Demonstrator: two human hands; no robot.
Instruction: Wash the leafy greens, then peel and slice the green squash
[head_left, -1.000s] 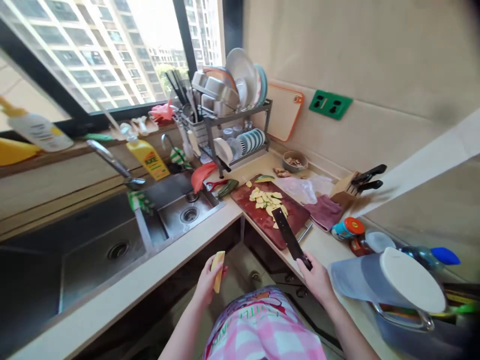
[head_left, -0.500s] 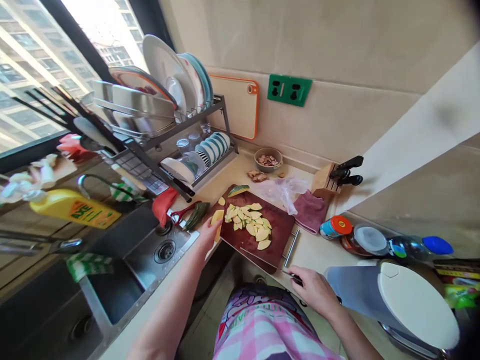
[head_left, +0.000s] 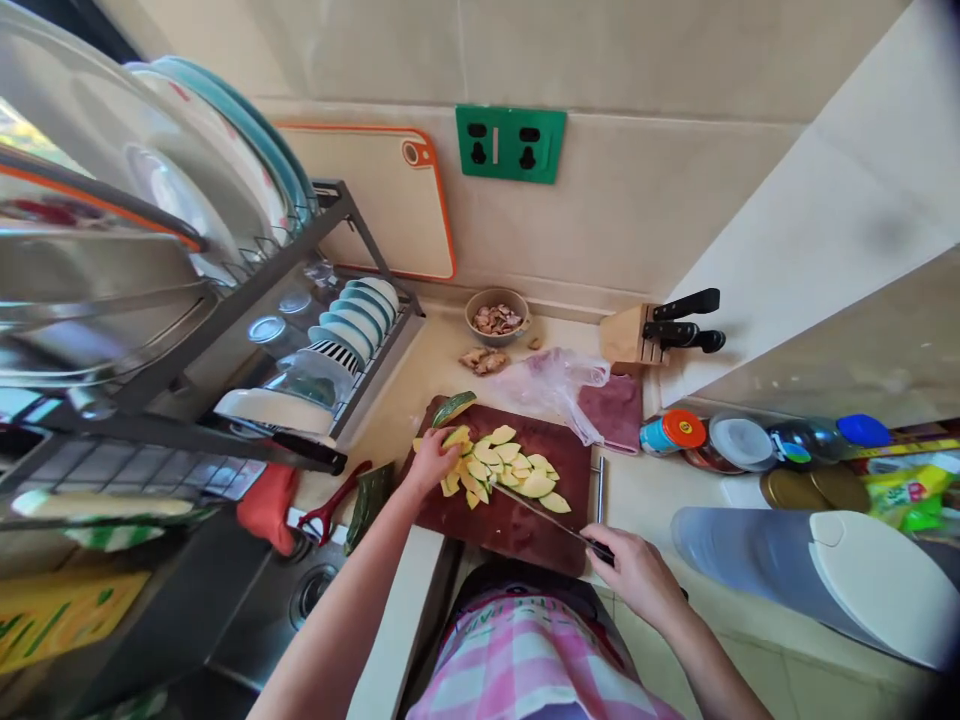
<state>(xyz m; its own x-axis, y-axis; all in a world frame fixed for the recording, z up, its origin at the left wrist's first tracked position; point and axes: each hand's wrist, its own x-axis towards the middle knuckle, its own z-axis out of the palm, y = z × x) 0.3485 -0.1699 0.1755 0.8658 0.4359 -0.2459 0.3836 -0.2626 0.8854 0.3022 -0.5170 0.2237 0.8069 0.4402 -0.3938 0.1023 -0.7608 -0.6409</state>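
Note:
On the dark red cutting board (head_left: 480,520) lie many pale green-edged slices (head_left: 536,484). My left hand (head_left: 435,460) is at the board's left side, its fingers closed on yellowish squash pieces (head_left: 456,437) beside the slices. A longer green-skinned piece (head_left: 454,406) rests at the board's top left corner. My right hand (head_left: 630,565) grips the black handle of a knife (head_left: 544,514) at the board's lower right. The blade points left over the board, its tip by the slices.
Behind the board are a bowl of chopped food (head_left: 496,318), ginger (head_left: 484,361) and a plastic bag (head_left: 559,385). A knife block (head_left: 626,335) and jars (head_left: 673,431) stand right. Left are a dish rack (head_left: 375,235), red scissors (head_left: 330,508), green peel (head_left: 369,505) and the sink (head_left: 247,600).
The view has shifted closer and to the right. My left hand has moved from the board's left edge onto it with the squash. The knife now reaches over the board to the slices.

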